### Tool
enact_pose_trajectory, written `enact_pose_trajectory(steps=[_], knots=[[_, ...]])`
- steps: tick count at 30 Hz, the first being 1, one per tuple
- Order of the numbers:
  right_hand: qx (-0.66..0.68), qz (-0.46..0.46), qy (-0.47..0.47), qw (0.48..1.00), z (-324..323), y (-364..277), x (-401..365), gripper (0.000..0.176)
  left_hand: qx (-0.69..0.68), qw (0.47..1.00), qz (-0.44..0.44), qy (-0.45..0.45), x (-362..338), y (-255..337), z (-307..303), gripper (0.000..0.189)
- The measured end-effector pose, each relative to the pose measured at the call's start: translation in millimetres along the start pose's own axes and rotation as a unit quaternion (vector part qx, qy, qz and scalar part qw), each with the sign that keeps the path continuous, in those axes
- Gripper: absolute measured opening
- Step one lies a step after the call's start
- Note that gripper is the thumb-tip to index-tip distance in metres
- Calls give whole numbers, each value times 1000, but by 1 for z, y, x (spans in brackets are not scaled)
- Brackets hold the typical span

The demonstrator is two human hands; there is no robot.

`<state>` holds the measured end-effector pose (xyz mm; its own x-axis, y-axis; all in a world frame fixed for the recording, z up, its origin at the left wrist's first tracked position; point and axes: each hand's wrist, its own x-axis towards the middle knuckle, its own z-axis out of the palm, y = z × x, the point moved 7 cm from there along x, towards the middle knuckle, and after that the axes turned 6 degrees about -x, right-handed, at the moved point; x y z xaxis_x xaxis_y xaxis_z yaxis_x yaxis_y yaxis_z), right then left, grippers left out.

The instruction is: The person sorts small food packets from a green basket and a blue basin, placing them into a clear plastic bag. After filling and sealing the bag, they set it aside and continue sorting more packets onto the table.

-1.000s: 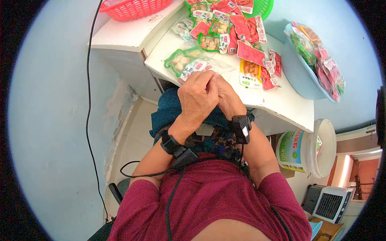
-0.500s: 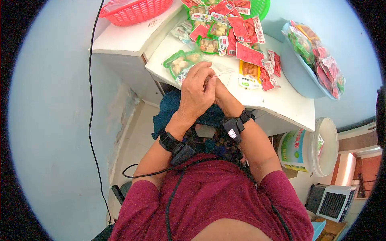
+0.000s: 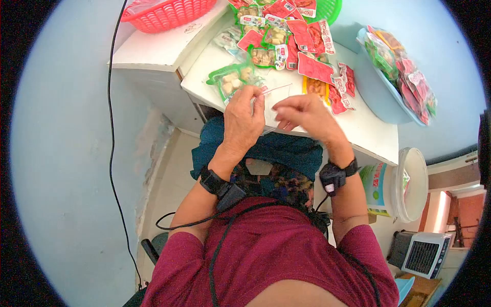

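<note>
My left hand point(image 3: 243, 115) is closed in a pinch, thumb against forefinger, on a transparent plastic bag point(image 3: 273, 100) with a thin red line along its top edge. The bag is hard to make out against the white table. To its right hovers my right hand point(image 3: 309, 116), fingers apart and partly blurred, with nothing visible in it. Just beyond my left fingertips lie green-edged food packets point(image 3: 231, 82) with pale chunks inside. A yellow-edged packet point(image 3: 315, 88) is partly hidden behind my right hand.
Red and green food packets point(image 3: 302, 38) lie heaped on the white table point(image 3: 368, 130), partly over a green basket point(image 3: 330, 11). A blue basin point(image 3: 376, 94) full of packets stands at the right. A red basket point(image 3: 171, 16) sits back left; a white bucket point(image 3: 411, 184) is below right.
My hands were together, the left over the right; now they are apart. The right hand has moved right, and the bag's red edge shows stretching from my left fingers.
</note>
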<state>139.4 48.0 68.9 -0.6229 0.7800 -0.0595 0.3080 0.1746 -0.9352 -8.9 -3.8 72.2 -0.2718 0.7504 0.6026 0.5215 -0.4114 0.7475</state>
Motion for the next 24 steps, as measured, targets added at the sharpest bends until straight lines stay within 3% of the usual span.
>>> enact_pose_trajectory(steps=[3,7,11,17,24], knots=[[57,-17,82,995,-40,0,8,23,31,999,20,-12,-2,3,3,12],[-170,-63,210,961,-71,-4,38,19,44,998,51,-9,-1,13,1,9],[-410,-208,271,845,-75,-10,76,24,53,997,50,-18,-2,17,-2,7],[-588,-257,194,742,-50,0,111,26,52,995,85,-6,-4,20,-5,9],[-599,-280,189,726,-49,13,132,27,40,996,82,2,-5,19,-5,14]])
